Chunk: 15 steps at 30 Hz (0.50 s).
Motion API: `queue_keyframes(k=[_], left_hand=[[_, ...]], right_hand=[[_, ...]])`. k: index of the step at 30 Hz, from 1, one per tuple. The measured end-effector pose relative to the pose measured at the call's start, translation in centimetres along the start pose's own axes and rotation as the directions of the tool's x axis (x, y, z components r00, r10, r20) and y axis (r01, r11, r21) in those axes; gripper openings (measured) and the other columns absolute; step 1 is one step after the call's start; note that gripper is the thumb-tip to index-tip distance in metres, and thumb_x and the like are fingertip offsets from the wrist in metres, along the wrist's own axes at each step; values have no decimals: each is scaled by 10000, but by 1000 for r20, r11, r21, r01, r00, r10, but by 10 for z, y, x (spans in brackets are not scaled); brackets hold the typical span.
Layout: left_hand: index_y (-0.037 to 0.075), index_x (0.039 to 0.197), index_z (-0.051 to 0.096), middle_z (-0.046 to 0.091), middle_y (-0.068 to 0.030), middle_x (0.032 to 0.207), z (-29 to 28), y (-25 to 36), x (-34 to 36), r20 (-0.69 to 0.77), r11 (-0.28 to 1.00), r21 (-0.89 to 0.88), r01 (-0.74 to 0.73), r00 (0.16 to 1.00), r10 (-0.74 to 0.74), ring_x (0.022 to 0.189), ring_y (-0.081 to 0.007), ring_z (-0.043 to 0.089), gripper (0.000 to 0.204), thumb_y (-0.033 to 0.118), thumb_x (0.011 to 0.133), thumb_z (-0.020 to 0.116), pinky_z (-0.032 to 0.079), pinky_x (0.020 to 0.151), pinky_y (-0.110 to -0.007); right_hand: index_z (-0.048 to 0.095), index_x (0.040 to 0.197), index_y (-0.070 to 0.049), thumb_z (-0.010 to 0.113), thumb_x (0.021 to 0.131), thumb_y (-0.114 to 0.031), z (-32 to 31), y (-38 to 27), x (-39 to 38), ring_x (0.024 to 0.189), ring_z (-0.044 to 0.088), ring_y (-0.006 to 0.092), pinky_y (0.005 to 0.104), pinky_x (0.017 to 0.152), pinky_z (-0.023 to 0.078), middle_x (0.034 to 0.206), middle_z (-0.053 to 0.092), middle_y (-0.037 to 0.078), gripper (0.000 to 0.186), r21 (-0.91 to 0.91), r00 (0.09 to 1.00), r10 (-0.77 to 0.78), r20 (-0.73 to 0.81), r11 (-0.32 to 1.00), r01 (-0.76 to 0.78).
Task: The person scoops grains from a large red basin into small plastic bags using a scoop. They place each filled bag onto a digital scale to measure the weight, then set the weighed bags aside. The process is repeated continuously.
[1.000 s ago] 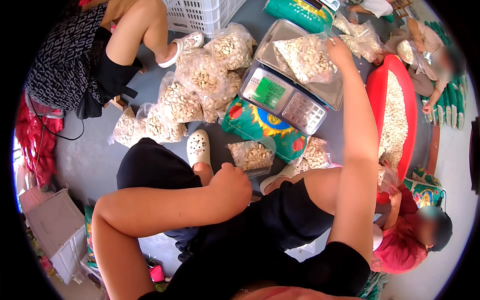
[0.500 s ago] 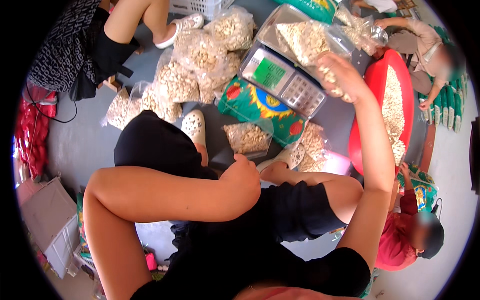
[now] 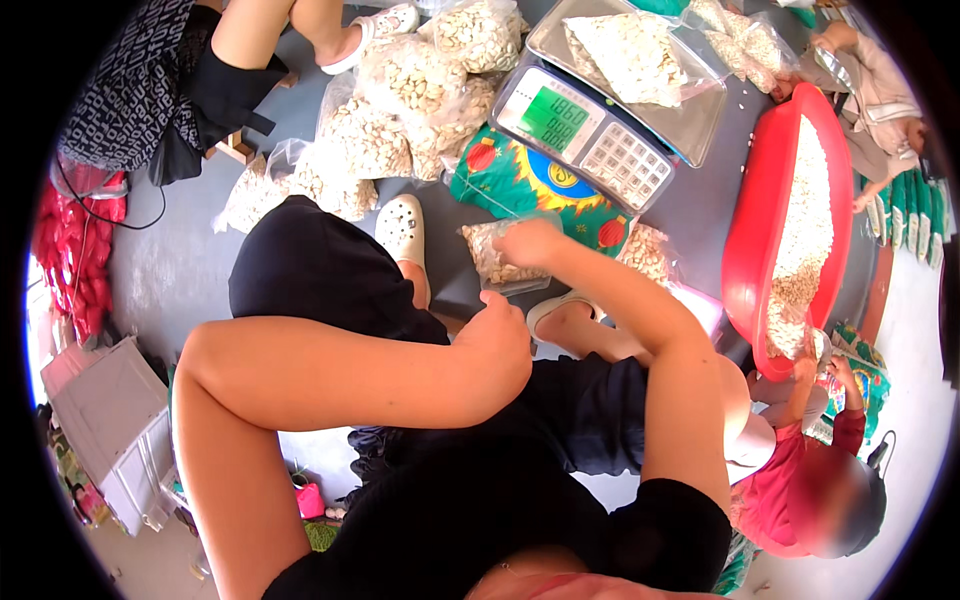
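My right hand (image 3: pixel 530 246) reaches down onto a small clear bag (image 3: pixel 490 262) of pale nut-like pieces on the floor. Its fingertips are hidden at the bag. Close below it, my left hand (image 3: pixel 496 335) is curled, thumb up, near the bag's lower edge; whether it holds anything is hidden. Ahead, a digital scale (image 3: pixel 600 125) with a green lit display carries a larger filled clear bag (image 3: pixel 628 58) on its metal pan. A printed green sack (image 3: pixel 535 200) lies beneath and in front of the scale.
Several filled clear bags (image 3: pixel 410 80) are heaped left of the scale. A long red tub (image 3: pixel 745 220) of pale pieces stands right. A person in red (image 3: pixel 780 490) reaches into its near end; another person (image 3: pixel 880 80) sits beyond it. A person's legs (image 3: pixel 250 40) are at far left.
My right hand has moved from beside the scale, with several pieces in its palm, down left to the small bag. The person in red now reaches to the tub. My left hand stays curled.
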<state>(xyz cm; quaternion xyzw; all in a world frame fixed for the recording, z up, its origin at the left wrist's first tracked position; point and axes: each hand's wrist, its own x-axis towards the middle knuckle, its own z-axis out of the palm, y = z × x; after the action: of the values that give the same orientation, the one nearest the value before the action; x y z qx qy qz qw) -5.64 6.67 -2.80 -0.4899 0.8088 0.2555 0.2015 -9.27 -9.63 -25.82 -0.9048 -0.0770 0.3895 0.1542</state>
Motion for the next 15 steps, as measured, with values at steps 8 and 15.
queue_keyframes(k=[8,15], left_hand=[[29,1061,648,629,-86,996,-4,-3,4,8,999,-43,1,1000,0,977,-258,572,317,225,818,596,425,864,-430],[46,980,659,631,-68,941,-4,-4,5,-89,998,-29,49,995,-51,928,-244,580,254,225,814,591,425,821,-414]], right_hand=[[661,1078,-117,537,859,-316,-50,4,-43,887,628,361,444,780,490,895,662,169,321,152,993,-121,11,981,118],[693,915,-62,574,839,-195,-232,58,-186,789,637,334,392,720,493,835,662,172,193,67,868,252,-428,967,-247]])
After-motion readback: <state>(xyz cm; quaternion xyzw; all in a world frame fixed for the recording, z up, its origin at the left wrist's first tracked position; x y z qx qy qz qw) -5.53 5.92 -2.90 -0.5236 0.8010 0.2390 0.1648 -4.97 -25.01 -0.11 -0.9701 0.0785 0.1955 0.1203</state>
